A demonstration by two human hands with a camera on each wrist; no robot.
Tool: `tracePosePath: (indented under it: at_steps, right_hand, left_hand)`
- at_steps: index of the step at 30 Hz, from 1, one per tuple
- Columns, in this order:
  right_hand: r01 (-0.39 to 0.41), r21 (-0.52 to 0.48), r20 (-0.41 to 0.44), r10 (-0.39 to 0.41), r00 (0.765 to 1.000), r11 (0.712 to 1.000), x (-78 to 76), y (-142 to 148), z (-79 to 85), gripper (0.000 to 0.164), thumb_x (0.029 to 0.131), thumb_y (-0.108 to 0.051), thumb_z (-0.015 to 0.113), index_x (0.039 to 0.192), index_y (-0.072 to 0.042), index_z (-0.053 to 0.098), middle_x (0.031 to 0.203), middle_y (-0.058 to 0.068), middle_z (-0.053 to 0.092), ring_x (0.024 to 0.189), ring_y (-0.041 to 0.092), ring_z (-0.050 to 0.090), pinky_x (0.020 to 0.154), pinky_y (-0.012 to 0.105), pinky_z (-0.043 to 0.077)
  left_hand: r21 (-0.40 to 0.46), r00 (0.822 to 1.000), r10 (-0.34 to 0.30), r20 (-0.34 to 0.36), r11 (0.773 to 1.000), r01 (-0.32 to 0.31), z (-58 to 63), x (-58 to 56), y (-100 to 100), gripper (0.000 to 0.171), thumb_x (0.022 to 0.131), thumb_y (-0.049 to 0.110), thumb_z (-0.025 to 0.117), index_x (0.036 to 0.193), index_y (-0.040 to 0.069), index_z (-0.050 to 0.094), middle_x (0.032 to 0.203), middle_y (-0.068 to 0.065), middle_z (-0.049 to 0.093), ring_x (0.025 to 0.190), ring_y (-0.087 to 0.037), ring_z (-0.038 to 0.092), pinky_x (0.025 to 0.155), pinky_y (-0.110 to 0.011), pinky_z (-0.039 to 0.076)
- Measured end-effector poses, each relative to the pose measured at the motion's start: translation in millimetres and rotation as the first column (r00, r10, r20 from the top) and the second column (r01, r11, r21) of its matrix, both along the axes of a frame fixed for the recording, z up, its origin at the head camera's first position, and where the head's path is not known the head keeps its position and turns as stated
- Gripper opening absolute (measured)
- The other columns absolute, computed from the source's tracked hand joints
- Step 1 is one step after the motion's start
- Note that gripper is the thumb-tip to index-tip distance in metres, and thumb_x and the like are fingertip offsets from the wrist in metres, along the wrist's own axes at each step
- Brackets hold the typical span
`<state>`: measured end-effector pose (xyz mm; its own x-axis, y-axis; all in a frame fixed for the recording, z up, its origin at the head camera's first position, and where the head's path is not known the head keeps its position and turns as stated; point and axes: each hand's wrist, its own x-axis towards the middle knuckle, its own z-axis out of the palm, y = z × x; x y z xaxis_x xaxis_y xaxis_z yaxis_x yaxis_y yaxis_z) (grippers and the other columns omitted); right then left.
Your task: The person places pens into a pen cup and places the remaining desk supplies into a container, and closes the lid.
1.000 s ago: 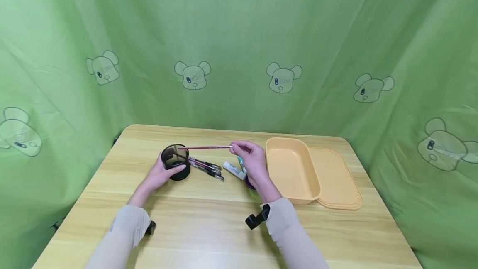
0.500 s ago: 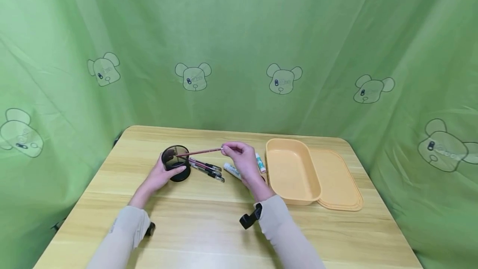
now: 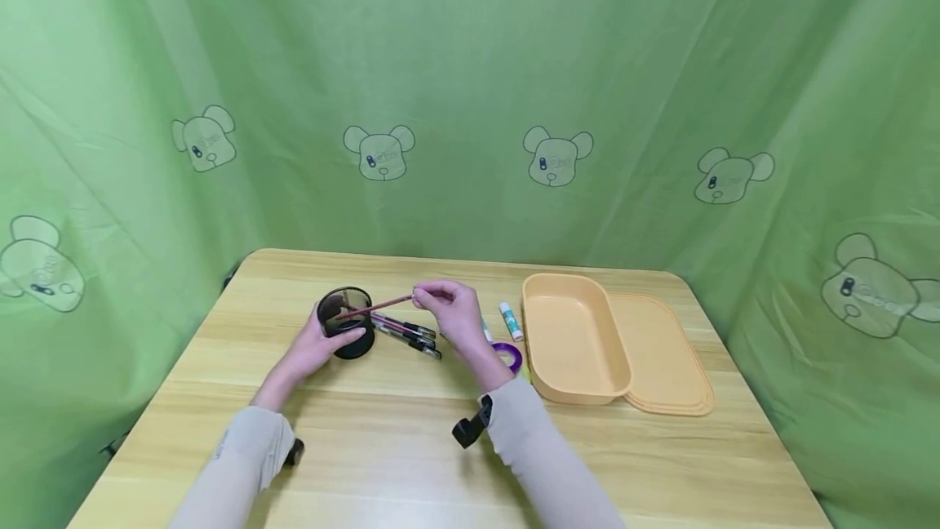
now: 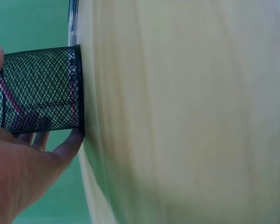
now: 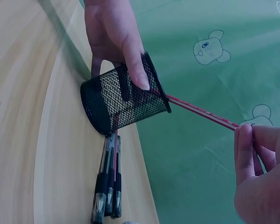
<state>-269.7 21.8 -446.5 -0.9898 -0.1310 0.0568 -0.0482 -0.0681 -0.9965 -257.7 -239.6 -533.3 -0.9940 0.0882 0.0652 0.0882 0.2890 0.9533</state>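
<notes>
A black mesh pen holder (image 3: 354, 341) stands upright on the table, and my left hand (image 3: 312, 345) grips its side, thumb in front and fingers behind. My right hand (image 3: 454, 317) pinches the end of a red pencil (image 5: 203, 112) between thumb and fingertips. The pencil slants down leftward over the rim, its lower end inside the holder; through the mesh in the left wrist view a red streak shows. Several capped pens (image 5: 105, 186) with black grips lie on the table right beside the holder's base, a red-striped one among them.
Right of my right hand lie a glue stick (image 3: 511, 322) and a purple tape roll (image 3: 509, 356), partly hidden by the wrist. A peach plastic box (image 3: 539, 382) stands further right, its flat lid (image 3: 664, 357) beside it. A green curtain (image 3: 470, 211) hangs behind the table.
My right hand has moved left with the pencil, which now tilts more and reaches deeper into the pen holder. The tape roll and glue stick have come into view. The left hand stays put.
</notes>
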Motion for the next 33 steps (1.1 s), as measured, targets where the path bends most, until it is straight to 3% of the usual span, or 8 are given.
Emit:
tracePosePath:
  at_steps: [13, 17, 21, 24, 29, 33]
  right_hand:
    - [-0.059, 0.008, 0.012, 0.059, 0.998, 0.998, -5.1, -22, -3.5, 0.022, 0.085, -0.011, 0.072, 0.104, 0.001, 0.070, 0.097, 0.015, 0.071, 0.083, 0.018, 0.070, 0.082, 0.029, 0.057]
    - [-0.096, 0.009, 0.021, 0.096, 0.995, 0.995, -6.3, -27, -4.6, 0.024, 0.085, -0.007, 0.071, 0.106, 0.004, 0.068, 0.101, 0.020, 0.070, 0.090, 0.028, 0.069, 0.087, 0.036, 0.056]
    - [-0.114, 0.013, 0.035, 0.113, 0.993, 0.993, -6.3, -32, -6.1, 0.024, 0.086, -0.005, 0.070, 0.107, 0.005, 0.068, 0.102, 0.021, 0.069, 0.087, 0.024, 0.069, 0.087, 0.037, 0.055]
    - [-0.108, 0.017, 0.033, 0.107, 0.994, 0.994, -6.1, -35, -8.7, 0.024, 0.085, -0.008, 0.071, 0.107, 0.003, 0.069, 0.101, 0.019, 0.070, 0.086, 0.022, 0.070, 0.084, 0.032, 0.056]
    - [-0.091, 0.023, 0.036, 0.090, 0.995, 0.996, -3.4, -39, -9.9, 0.022, 0.084, -0.011, 0.073, 0.104, -0.001, 0.071, 0.098, 0.014, 0.071, 0.095, 0.034, 0.068, 0.087, 0.039, 0.055]
    - [-0.072, 0.059, 0.037, 0.070, 0.997, 0.996, -2.4, -43, -11.3, 0.019, 0.083, -0.013, 0.074, 0.100, -0.006, 0.073, 0.094, 0.008, 0.072, 0.089, 0.028, 0.069, 0.084, 0.038, 0.056]
  left_hand:
    - [-0.017, 0.999, 0.034, 0.042, 0.999, -0.033, -1.2, -5.1, -1, 0.096, 0.073, 0.047, 0.079, 0.147, 0.016, 0.026, 0.145, -0.015, 0.041, 0.137, -0.033, 0.033, 0.114, -0.053, 0.024]
    - [-0.017, 1.000, 0.021, 0.012, 1.000, -0.020, -0.4, -5.6, -1, 0.093, 0.075, 0.044, 0.079, 0.146, 0.013, 0.027, 0.144, -0.014, 0.040, 0.137, -0.034, 0.033, 0.114, -0.053, 0.023]
    - [0.004, 1.000, 0.005, -0.009, 1.000, -0.005, 1.2, -5.7, -1, 0.089, 0.077, 0.037, 0.080, 0.145, 0.010, 0.029, 0.143, -0.016, 0.040, 0.137, -0.036, 0.032, 0.115, -0.053, 0.020]
    - [0.027, 1.000, -0.006, -0.008, 1.000, 0.006, 5.6, -3.8, -1, 0.089, 0.078, 0.031, 0.080, 0.146, 0.007, 0.028, 0.144, -0.020, 0.039, 0.137, -0.040, 0.031, 0.115, -0.055, 0.018]
    - [0.018, 1.000, -0.012, 0.011, 1.000, 0.011, 19.3, 4.3, 2, 0.088, 0.080, 0.028, 0.079, 0.146, 0.004, 0.026, 0.144, -0.024, 0.037, 0.137, -0.041, 0.030, 0.115, -0.055, 0.019]
    - [-0.004, 1.000, -0.011, 0.025, 1.000, 0.012, 25.1, 8.9, 3, 0.088, 0.081, 0.027, 0.077, 0.147, 0.004, 0.024, 0.145, -0.024, 0.037, 0.137, -0.041, 0.030, 0.115, -0.055, 0.020]
